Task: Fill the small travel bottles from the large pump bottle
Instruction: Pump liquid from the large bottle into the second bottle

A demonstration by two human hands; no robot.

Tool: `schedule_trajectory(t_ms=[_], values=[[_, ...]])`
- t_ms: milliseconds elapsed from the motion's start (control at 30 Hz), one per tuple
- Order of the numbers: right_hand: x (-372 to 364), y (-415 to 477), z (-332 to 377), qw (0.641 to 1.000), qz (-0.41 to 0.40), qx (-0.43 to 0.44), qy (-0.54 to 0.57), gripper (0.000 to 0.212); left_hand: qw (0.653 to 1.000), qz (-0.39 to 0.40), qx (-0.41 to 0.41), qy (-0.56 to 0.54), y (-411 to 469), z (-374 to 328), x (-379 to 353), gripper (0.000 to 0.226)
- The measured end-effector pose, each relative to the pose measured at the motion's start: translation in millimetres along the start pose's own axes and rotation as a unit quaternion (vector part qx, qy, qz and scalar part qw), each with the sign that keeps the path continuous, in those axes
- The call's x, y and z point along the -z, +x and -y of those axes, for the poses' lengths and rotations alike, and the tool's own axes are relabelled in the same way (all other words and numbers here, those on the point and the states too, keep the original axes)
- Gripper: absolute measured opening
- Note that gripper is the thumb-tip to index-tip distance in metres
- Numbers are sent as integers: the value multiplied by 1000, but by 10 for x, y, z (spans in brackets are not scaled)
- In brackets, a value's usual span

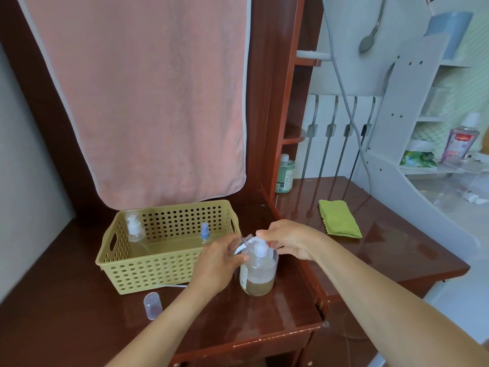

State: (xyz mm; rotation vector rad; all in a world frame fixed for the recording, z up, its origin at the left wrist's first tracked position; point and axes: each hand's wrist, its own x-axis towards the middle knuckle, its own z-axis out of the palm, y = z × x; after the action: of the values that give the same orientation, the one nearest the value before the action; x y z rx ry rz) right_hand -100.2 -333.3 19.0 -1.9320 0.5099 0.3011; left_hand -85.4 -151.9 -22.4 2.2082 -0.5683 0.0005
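Note:
The large clear pump bottle (258,274) stands on the dark wooden table, about a quarter full of yellowish liquid, with a white pump head (260,249). My left hand (219,263) holds a small clear travel bottle (244,243) tilted, its open threaded neck next to the pump spout. My right hand (285,241) rests on top of the pump head, fingers closed over it. A small clear cap (152,305) lies on the table in front of the basket.
A beige perforated basket (169,263) to the left holds a small pump bottle (135,229) and a blue-topped spray bottle (204,232). A green cloth (339,219) lies to the right. A pink towel (148,102) hangs behind. A green bottle (285,174) stands at the back.

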Motion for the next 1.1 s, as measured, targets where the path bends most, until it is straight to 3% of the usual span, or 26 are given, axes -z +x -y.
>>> schedule_trajectory(t_ms=[133,400,567,833,1100], values=[[101,-18,15,1000,13,-8,22,44,1000,-5,2,-8,-5,-33,28,21],[-12,22,8,999,-21,2,-25,27,1000,-1,14,-6,-17,-13,25,23],[84,-13,28,1000,5,-12,16,50,1000,2,15,-19,-22,-33,55,25],[-19,30,24,999,-24,-7,-27,45,1000,1,3,-2,-8,4,23,13],[41,7,35,1000,0,-13,3,52,999,9,4,-35,-5,-16,18,26]])
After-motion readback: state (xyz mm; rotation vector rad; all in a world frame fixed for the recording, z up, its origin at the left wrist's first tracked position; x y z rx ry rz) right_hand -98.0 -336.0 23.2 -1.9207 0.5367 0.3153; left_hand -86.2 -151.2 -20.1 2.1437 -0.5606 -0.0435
